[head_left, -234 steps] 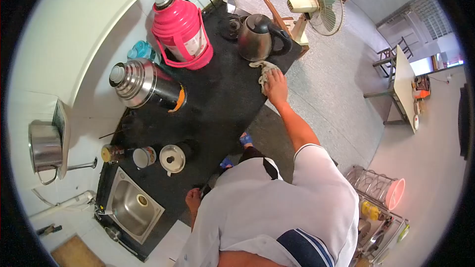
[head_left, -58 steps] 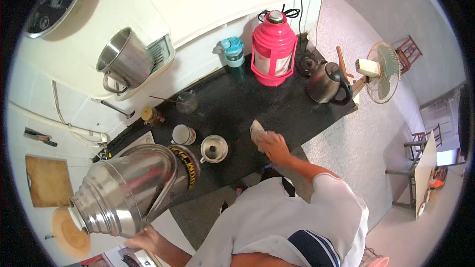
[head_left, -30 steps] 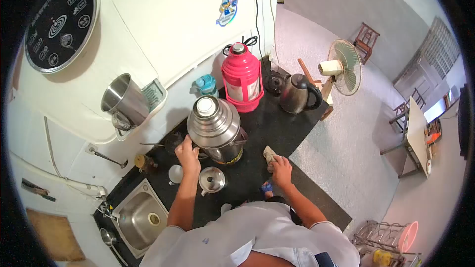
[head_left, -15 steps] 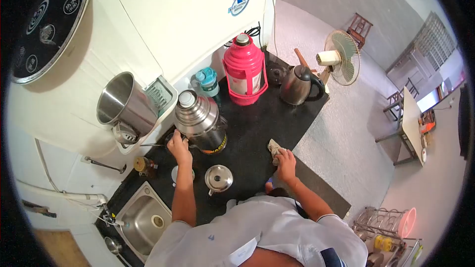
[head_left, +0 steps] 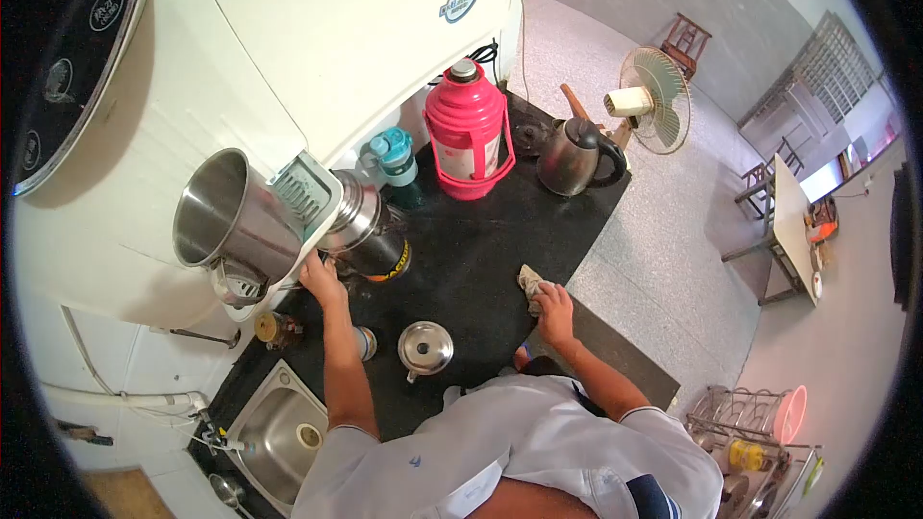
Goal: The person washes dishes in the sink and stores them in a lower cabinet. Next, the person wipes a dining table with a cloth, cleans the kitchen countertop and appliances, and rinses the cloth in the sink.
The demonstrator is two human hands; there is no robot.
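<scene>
My left hand (head_left: 321, 281) is closed at the handle of a steel thermos flask (head_left: 373, 252) with a black lower body. The flask's top is partly hidden behind a white drip tray (head_left: 327, 211). My right hand (head_left: 553, 311) has its fingers closed on a crumpled beige cloth (head_left: 528, 286), which lies on the black counter (head_left: 471, 269) near its right edge. Between my arms sits a small steel lidded pot (head_left: 425, 348). A cup (head_left: 364, 342) stands beside my left forearm, which covers part of it.
At the back are a teal bottle (head_left: 395, 158), a pink thermos (head_left: 468, 130) and a steel kettle (head_left: 579, 161). A large steel pitcher (head_left: 231, 216) rests on the drip tray. Left are a jar (head_left: 276, 329) and a sink (head_left: 281, 432). A fan (head_left: 654, 101) stands beyond the counter.
My left hand has moved the steel thermos left, toward the wall and partly behind the drip tray. The cloth and my right hand have stayed nearly in place. The view has shifted slightly.
</scene>
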